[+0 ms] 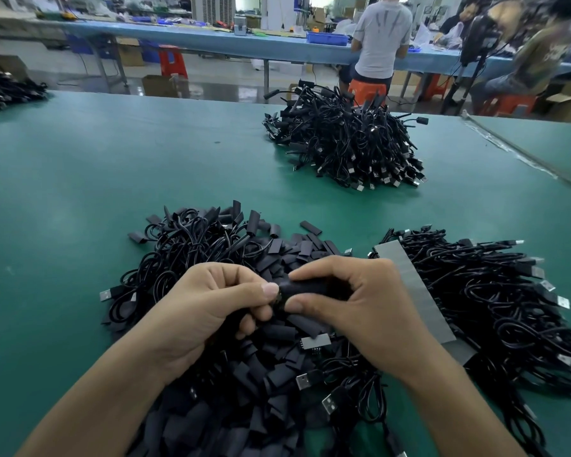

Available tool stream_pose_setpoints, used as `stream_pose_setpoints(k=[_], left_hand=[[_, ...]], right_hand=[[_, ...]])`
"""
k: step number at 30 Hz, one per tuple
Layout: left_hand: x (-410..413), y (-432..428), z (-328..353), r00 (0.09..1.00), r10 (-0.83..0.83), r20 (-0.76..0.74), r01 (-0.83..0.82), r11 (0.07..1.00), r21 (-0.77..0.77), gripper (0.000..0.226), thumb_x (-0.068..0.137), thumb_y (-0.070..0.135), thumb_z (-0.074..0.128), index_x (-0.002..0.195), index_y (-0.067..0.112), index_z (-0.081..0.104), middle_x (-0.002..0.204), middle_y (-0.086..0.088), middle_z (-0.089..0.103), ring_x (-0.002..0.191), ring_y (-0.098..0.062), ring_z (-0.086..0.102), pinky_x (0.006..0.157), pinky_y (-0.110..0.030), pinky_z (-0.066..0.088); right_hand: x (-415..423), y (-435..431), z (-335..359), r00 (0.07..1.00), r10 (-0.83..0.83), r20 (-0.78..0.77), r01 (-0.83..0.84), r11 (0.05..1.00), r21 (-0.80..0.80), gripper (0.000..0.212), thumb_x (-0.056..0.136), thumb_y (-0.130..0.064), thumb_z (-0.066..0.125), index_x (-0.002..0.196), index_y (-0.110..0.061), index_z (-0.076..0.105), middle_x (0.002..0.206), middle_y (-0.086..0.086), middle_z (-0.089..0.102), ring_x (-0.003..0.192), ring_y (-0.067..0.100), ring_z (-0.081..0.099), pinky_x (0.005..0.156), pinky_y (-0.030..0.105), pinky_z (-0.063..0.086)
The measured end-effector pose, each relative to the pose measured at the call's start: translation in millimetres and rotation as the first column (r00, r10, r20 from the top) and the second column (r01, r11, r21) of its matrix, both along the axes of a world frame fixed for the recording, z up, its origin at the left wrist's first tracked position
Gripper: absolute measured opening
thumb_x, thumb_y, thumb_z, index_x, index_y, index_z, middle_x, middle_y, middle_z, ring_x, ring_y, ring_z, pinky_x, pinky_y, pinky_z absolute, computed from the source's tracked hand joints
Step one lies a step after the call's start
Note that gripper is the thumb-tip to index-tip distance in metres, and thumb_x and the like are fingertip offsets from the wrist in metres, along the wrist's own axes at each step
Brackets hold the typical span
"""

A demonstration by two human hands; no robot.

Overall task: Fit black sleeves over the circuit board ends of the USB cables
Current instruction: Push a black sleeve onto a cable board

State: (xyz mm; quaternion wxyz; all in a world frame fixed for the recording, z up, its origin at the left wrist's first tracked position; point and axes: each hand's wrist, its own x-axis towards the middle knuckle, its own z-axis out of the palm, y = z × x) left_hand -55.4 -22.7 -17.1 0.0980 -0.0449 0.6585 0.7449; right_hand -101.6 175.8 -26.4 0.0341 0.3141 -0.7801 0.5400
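No readable text, labels or numbers anywhere.

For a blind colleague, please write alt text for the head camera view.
A left hand and a right hand pinch one black tubular sleeve between them, above a heap of loose black sleeves on a green table. One pile of black USB cables lies to the right, another pile farther back.

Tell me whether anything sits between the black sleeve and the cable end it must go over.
Nothing visible does. The right hand pinches the black sleeve right against the left hand, which grips the cable end; the board itself is hidden by fingers.
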Motion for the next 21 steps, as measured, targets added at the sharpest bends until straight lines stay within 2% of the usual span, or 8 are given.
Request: stream_pose_setpoints(k=[3, 6, 10, 14, 18, 21], left_hand=[[-0.1, 0.9, -0.5, 1.000, 0.003, 0.006, -0.003, 1.000, -0.018, 0.017, 0.060, 0.016, 0.090, 0.061, 0.016, 0.073, 0.060, -0.008, 0.065, 0.044, -0.009, 0.053, 0.043, -0.016, 0.043], [-0.1, 1.0, -0.8, 1.000, 0.016, 0.001, -0.016, 1.000, 0.004, 0.007, 0.063, 0.020, 0.081, 0.064, 0.016, 0.075, 0.062, -0.008, 0.067, 0.045, -0.009, 0.054, 0.043, -0.016, 0.044], [0.6, 1.4, -0.3, 1.000, 0.016, -0.010, -0.016, 1.000, 0.011, 0.005, 0.066, 0.020, 0.077, 0.064, 0.016, 0.075, 0.061, -0.008, 0.067, 0.044, -0.008, 0.055, 0.043, -0.016, 0.044], [0.8, 0.8, 1.6, 1.000, -0.007, -0.017, 0.007, 1.000, -0.013, 0.012, 0.064, 0.013, 0.086, 0.064, 0.016, 0.075, 0.061, -0.008, 0.067, 0.044, -0.009, 0.055, 0.043, -0.016, 0.045], [1.4, 2.8, 1.9, 1.000, -0.009, -0.021, 0.009, 1.000, -0.018, 0.011, 0.061, 0.023, 0.084, 0.067, 0.017, 0.076, 0.063, -0.009, 0.068, 0.046, -0.010, 0.057, 0.045, -0.016, 0.046], [1.1, 3.1, 1.5, 1.000, -0.010, -0.017, 0.009, 1.000, -0.020, 0.014, 0.060, 0.028, 0.080, 0.068, 0.017, 0.077, 0.064, -0.009, 0.068, 0.048, -0.010, 0.058, 0.046, -0.017, 0.047]], right_hand=[[-2.7, 1.7, -0.2, 0.998, 0.003, -0.063, 0.001, 0.998, 0.063, 0.026, 0.072, -0.028, 0.086, 0.096, -0.032, 0.075, 0.079, -0.016, 0.073, 0.065, 0.004, 0.067, 0.060, 0.014, 0.050], [-3.1, 1.1, -1.0, 0.990, -0.018, -0.141, 0.024, 0.999, 0.037, 0.023, 0.072, -0.025, 0.084, 0.094, -0.023, 0.078, 0.083, -0.017, 0.074, 0.070, 0.000, 0.069, 0.064, 0.014, 0.052], [-2.1, -0.3, -1.6, 0.965, -0.031, -0.260, 0.037, 0.999, 0.017, 0.023, 0.073, -0.023, 0.083, 0.095, -0.016, 0.079, 0.087, -0.014, 0.074, 0.075, -0.005, 0.069, 0.067, 0.011, 0.052], [-2.9, -0.3, -0.8, 0.939, -0.023, -0.342, 0.038, 0.999, 0.038, 0.022, 0.075, -0.024, 0.082, 0.095, -0.014, 0.078, 0.085, -0.016, 0.073, 0.077, -0.006, 0.068, 0.068, 0.010, 0.051], [-4.8, 0.8, -1.7, 0.924, 0.014, -0.382, 0.026, 0.995, 0.100, 0.022, 0.078, -0.025, 0.080, 0.097, -0.014, 0.077, 0.085, -0.009, 0.074, 0.077, 0.000, 0.068, 0.067, 0.022, 0.055], [-5.3, 0.7, -1.6, 0.926, 0.021, -0.377, 0.019, 0.995, 0.102, 0.021, 0.079, -0.023, 0.081, 0.097, -0.013, 0.077, 0.084, -0.008, 0.074, 0.077, 0.002, 0.068, 0.066, 0.025, 0.055]])
